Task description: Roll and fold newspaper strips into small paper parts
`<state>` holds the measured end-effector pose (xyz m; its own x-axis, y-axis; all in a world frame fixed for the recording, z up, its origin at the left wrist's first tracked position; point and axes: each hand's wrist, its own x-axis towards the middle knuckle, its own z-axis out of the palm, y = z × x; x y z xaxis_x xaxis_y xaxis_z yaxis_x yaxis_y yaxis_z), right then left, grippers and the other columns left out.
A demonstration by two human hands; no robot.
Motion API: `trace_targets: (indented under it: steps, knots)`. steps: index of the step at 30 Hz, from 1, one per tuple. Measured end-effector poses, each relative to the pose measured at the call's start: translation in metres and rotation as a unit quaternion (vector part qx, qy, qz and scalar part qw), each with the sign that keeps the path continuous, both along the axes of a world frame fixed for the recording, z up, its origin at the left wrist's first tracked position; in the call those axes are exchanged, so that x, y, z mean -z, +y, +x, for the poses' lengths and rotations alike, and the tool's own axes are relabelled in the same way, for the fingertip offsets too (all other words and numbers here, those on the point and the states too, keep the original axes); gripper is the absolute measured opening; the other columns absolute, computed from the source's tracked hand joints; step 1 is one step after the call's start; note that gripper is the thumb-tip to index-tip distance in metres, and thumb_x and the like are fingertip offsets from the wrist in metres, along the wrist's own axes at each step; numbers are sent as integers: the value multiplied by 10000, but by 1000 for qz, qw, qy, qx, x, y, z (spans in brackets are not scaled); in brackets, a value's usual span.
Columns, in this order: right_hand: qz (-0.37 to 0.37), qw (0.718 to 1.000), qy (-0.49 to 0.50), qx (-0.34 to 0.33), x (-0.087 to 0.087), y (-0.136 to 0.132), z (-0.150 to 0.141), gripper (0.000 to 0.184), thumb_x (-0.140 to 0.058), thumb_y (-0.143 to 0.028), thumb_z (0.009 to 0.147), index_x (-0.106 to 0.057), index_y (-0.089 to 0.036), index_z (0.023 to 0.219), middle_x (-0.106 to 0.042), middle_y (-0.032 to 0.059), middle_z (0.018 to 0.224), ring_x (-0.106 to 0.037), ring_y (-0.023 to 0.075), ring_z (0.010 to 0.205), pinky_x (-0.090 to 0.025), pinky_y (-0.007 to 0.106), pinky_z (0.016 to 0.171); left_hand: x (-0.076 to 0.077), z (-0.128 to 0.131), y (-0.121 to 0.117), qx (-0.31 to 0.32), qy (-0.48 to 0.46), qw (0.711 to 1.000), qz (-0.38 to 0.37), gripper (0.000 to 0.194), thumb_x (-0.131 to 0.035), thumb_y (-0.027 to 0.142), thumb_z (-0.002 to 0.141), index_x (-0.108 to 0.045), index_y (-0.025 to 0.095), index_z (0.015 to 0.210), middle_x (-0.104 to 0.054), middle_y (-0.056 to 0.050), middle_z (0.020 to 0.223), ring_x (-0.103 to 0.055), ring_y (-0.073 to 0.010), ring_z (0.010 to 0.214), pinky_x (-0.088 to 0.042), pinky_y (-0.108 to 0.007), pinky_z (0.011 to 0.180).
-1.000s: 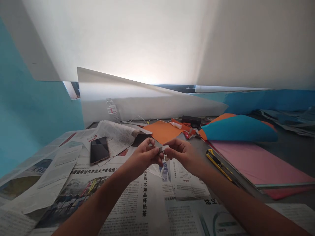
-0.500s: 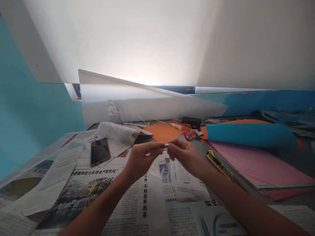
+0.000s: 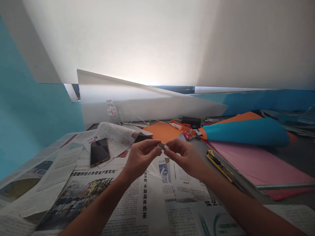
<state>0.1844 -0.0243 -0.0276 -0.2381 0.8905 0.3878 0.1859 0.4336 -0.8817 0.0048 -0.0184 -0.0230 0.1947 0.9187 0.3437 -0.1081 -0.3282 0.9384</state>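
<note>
Between both hands, above the newspaper (image 3: pixel 157 209), is a small flat strip (image 3: pixel 162 146), greyish with a pale end; its kind is too small to make out. My left hand (image 3: pixel 142 155) pinches the strip's left end between thumb and fingertips. The right end is pinched the same way by my right hand (image 3: pixel 183 154). Left of my left hand, a dark phone (image 3: pixel 99 152) lies face up on the newspaper. A yellow and black utility knife (image 3: pixel 219 165) rests to the right of my right hand.
A clear plastic bottle (image 3: pixel 113 113) stands at the back left. Orange paper (image 3: pixel 163 132) and a small white bottle (image 3: pixel 176 126) lie behind the hands. Rolled blue paper (image 3: pixel 246 132) and pink sheets (image 3: pixel 256 164) are at the right. A large white board (image 3: pixel 128 101) leans behind.
The strip has turned in my fingers, so more of its flat face shows and its right end tilts lower. The blue roll at the right has shifted slightly.
</note>
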Motion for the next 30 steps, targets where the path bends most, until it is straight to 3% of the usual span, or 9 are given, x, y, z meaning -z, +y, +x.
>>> trace_targets:
  steps: [4,7,10,15,20,25,28,30]
  knots:
    - [68,992,-61,84,1,-1,-2,205,-664,-392,816,-674,-204,898,-646,35,763,-575,169,663,-447,290,563,0,1,0,-25,18,1000,-7,262,-791,314,717,-747,166,928,-757,-69,833,-708,-215,765,-582,-353,762]
    - [35,997,13,68,3,3,0,254,-642,-421,827,-667,-200,951,-588,2,683,-529,145,598,-415,270,521,1,2,0,-41,21,999,1,248,-795,303,704,-742,167,904,-751,-61,817,-708,-215,765,-587,-350,758]
    - [-2,994,94,54,4,7,1,238,-614,-425,845,-627,-188,826,-530,-21,617,-481,123,557,-387,258,509,2,2,0,-54,29,998,20,216,-788,270,702,-718,169,879,-735,-44,796,-702,-203,779,-581,-320,745]
    - [-59,980,192,16,3,8,-2,219,-664,-388,801,-620,-176,776,-617,18,715,-539,126,615,-433,271,566,6,2,3,-48,56,997,26,163,-754,221,710,-651,165,823,-705,-20,770,-692,-177,743,-562,-278,692]
    - [-85,984,156,-19,-1,3,-3,190,-680,-363,784,-663,-175,785,-614,15,703,-547,134,647,-445,267,569,7,4,2,-15,78,997,20,215,-725,290,767,-704,159,936,-742,-57,869,-693,-187,814,-557,-302,758]
    - [-89,983,154,-51,0,3,-3,173,-683,-344,775,-666,-176,810,-603,-4,661,-521,118,592,-437,263,541,3,4,0,-9,86,996,-5,149,-711,276,767,-733,152,848,-735,-37,747,-660,-143,655,-541,-248,631]
    - [-41,993,114,-14,2,0,-2,235,-680,-297,783,-644,-204,996,-623,-15,683,-544,126,583,-445,271,542,0,3,-2,-23,97,995,10,117,-709,250,757,-729,152,819,-730,-32,728,-655,-143,639,-530,-236,597]
    - [26,998,54,25,3,-3,-2,219,-667,-277,801,-650,-211,1009,-649,5,722,-579,146,628,-460,286,571,-2,2,-3,-48,119,990,50,92,-694,227,766,-726,157,817,-735,-31,746,-670,-151,671,-531,-235,611]
